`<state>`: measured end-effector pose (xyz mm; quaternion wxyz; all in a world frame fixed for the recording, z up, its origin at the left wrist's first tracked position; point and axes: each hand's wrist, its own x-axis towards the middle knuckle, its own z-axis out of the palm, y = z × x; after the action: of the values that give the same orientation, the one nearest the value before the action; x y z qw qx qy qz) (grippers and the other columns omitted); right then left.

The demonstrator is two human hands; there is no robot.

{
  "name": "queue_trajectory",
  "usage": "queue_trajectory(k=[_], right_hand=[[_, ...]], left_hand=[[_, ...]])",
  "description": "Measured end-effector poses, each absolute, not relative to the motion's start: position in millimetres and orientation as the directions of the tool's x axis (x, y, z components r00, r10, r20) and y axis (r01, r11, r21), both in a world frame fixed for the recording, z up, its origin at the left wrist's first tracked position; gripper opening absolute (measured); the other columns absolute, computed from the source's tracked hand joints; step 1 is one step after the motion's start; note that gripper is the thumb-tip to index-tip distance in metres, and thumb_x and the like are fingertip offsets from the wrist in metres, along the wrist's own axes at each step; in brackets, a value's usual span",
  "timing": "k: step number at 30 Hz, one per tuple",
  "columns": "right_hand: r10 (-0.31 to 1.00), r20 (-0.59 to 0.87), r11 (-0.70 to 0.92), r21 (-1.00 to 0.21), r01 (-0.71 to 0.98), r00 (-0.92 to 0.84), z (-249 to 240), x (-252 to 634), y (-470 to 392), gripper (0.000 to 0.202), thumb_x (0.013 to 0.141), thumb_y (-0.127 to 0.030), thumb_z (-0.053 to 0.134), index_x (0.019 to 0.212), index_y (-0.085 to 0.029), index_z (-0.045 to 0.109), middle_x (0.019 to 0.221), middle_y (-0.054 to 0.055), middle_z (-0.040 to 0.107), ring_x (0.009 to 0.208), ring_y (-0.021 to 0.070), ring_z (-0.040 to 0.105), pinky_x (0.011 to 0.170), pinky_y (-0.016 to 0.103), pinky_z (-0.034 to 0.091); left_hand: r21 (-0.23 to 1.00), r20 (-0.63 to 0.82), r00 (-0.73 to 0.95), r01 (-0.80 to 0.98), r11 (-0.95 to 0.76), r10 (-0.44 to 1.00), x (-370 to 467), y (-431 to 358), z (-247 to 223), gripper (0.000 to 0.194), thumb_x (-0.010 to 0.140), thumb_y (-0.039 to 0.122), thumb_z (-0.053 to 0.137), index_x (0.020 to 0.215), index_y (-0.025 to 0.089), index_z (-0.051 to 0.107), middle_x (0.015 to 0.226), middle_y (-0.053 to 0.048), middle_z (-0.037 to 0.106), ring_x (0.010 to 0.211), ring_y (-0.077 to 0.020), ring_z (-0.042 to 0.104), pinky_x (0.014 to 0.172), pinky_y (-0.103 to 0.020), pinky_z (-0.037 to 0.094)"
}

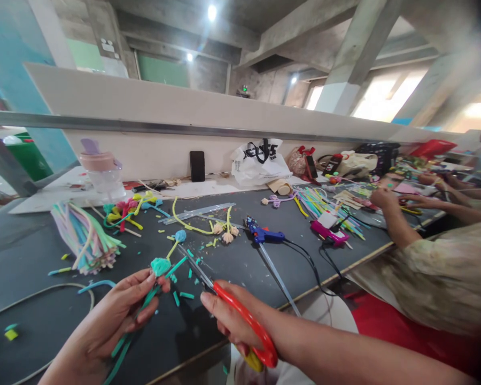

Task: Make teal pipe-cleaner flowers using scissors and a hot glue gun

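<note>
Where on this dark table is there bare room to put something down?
Bare dark tabletop lies left of the bundle of pastel foam strips, and between the blue glue gun and the table's near edge. The middle, with teal scraps, is crowded.

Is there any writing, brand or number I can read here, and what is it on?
White plastic bag: dark print on it, folded and too blurred to read.
Paper sign on the concrete beam: too small to read.
Blue glue gun and red-handled scissors: no legible marks.
</note>
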<state>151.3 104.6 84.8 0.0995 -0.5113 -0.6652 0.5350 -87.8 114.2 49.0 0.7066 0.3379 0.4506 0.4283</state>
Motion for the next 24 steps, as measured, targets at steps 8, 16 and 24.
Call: queue_trajectory(k=[8, 16, 24], right_hand=[[0.768, -0.444, -0.070, -0.774, 0.629, -0.461, 94.1, 150.6, 99.8, 0.036, 0.087, -0.056, 0.032, 0.089, -0.022, 0.042, 0.062, -0.005, 0.047, 0.032, 0.0043, 0.038, 0.028, 0.015, 0.034], [0.826, -0.254, 0.209, -0.691, 0.692, -0.503, 99.2, 147.5, 101.5, 0.035, 0.086, -0.049, 0.036, 0.073, -0.018, 0.045, 0.062, -0.003, 0.047, 0.053, 0.0085, 0.043, 0.047, 0.018, 0.033], [0.816, -0.249, 0.232, -0.687, 0.689, -0.522, 99.5, 148.3, 102.3, 0.034, 0.086, -0.050, 0.038, 0.078, -0.019, 0.049, 0.068, -0.002, 0.050, 0.060, 0.0101, 0.045, 0.055, 0.020, 0.035]], left_hand=[[0.865, -0.392, 0.157, -0.272, 0.421, 0.906, -85.0, 112.3, 57.7, 0.026, 0.066, 0.037, 0.072, 0.077, 0.016, 0.063, 0.049, 0.004, 0.047, 0.033, -0.0018, 0.028, 0.028, -0.012, 0.023], [0.863, -0.403, 0.151, -0.266, 0.430, 0.902, -87.3, 112.0, 53.8, 0.027, 0.066, 0.036, 0.072, 0.083, 0.017, 0.063, 0.058, 0.002, 0.052, 0.035, -0.0022, 0.029, 0.029, -0.014, 0.024], [0.868, -0.393, 0.201, -0.239, 0.434, 0.897, -83.3, 110.4, 57.8, 0.027, 0.070, 0.039, 0.068, 0.077, 0.014, 0.062, 0.046, 0.007, 0.037, 0.037, -0.0011, 0.019, 0.032, -0.010, 0.018]])
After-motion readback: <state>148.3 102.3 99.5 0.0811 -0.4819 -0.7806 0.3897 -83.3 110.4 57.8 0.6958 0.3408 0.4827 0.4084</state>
